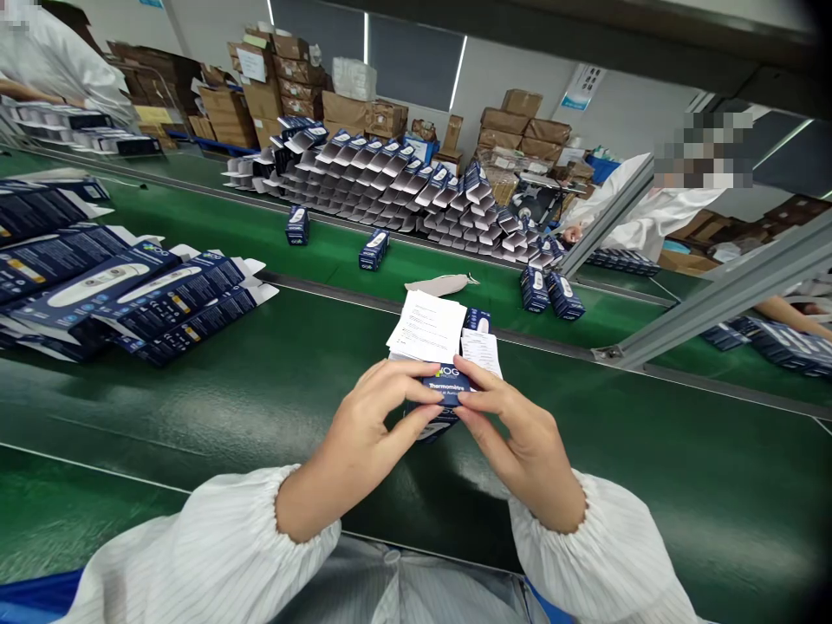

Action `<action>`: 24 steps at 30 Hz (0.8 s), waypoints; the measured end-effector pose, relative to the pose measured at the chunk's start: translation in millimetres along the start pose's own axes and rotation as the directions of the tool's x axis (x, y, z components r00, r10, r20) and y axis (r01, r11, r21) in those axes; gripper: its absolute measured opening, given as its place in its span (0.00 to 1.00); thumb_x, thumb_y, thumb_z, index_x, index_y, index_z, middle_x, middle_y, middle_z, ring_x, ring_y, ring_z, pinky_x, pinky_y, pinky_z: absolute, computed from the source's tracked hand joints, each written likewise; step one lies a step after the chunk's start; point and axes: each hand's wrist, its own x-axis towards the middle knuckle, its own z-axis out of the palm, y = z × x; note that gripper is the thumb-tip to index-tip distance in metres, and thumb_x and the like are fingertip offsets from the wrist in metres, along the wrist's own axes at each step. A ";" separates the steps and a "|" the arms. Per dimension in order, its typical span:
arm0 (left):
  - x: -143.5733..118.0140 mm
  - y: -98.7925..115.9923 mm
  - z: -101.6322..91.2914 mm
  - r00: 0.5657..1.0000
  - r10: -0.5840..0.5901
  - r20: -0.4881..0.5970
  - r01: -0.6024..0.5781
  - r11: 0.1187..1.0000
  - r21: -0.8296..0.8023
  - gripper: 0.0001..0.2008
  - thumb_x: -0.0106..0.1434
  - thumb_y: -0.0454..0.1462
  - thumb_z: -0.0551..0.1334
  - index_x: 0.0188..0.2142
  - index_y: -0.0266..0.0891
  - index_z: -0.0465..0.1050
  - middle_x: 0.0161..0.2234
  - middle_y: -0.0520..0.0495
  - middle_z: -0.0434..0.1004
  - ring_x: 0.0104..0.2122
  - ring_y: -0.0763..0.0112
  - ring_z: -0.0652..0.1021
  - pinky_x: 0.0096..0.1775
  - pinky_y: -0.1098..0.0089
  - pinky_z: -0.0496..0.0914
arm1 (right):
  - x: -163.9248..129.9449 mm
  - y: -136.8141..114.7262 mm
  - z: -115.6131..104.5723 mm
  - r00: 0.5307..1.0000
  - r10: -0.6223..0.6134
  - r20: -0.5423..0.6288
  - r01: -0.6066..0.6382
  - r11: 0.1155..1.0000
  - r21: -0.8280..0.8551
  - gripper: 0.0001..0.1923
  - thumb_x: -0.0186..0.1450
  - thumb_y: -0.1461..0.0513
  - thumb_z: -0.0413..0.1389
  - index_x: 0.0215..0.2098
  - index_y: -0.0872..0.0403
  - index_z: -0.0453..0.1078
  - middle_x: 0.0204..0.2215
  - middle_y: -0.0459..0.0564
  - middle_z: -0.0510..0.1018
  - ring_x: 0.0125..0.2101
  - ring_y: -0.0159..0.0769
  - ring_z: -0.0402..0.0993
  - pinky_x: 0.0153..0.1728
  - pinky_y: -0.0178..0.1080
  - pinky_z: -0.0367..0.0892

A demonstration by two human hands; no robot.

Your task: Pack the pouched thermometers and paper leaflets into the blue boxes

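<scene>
A blue thermometer box (447, 384) stands upright in front of me on the green work surface, its printed end facing up. My left hand (390, 403) grips its left side, fingertips and thumb on the top end. From the other side my right hand (507, 412) holds it the same way, fingers curled along the edge. Just behind the box lie a stack of printed leaflets (429, 325) and a smaller folded leaflet (481, 351). Part of another blue box (477, 319) shows behind the small leaflet.
Open-ended blue cartons (130, 290) are piled at the left. Beyond a rail, a green conveyor (260, 238) carries single boxes (373, 250) and a large stack of cartons (390, 186). A grey cloth-like item (438, 284) lies near the rail. A metal post (721, 286) rises at right; co-workers are across.
</scene>
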 end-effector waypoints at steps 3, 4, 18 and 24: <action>-4.8 -6.4 0.2 0.992 0.126 0.015 -0.126 0.978 0.166 0.08 0.63 0.31 0.59 0.38 0.47 0.70 0.51 0.52 0.73 0.55 0.64 0.70 0.62 0.49 0.52 | 0.1 4.9 -3.7 0.991 -0.113 0.064 0.118 0.990 -0.071 0.12 0.67 0.70 0.52 0.47 0.50 0.65 0.58 0.55 0.65 0.57 0.43 0.63 0.54 0.50 0.67; -5.8 -8.1 2.1 0.994 0.108 0.013 -0.109 0.981 0.161 0.08 0.63 0.32 0.59 0.40 0.47 0.70 0.54 0.51 0.70 0.57 0.62 0.67 0.62 0.49 0.51 | 2.4 5.0 -5.7 0.987 -0.128 0.093 0.137 0.986 -0.097 0.11 0.67 0.69 0.52 0.46 0.50 0.66 0.58 0.55 0.66 0.57 0.44 0.63 0.54 0.51 0.66; 45.7 -21.0 4.1 0.994 -0.104 0.030 0.095 0.969 0.227 0.19 0.69 0.41 0.48 0.58 0.44 0.63 0.59 0.48 0.65 0.59 0.65 0.64 0.59 0.61 0.60 | 49.6 108.1 -120.3 0.720 0.630 -0.290 -0.664 0.747 -0.025 0.16 0.63 0.50 0.57 0.44 0.50 0.73 0.32 0.46 0.74 0.26 0.33 0.68 0.24 0.33 0.66; 60.0 -42.6 42.4 0.954 -0.092 0.287 -0.115 0.769 0.629 0.27 0.67 0.44 0.52 0.60 0.27 0.58 0.61 0.31 0.59 0.62 0.50 0.59 0.60 0.47 0.55 | 45.5 229.5 -114.6 0.347 0.880 -0.325 -0.830 0.449 0.330 0.13 0.65 0.56 0.57 0.39 0.59 0.69 0.21 0.43 0.68 0.18 0.29 0.65 0.22 0.35 0.70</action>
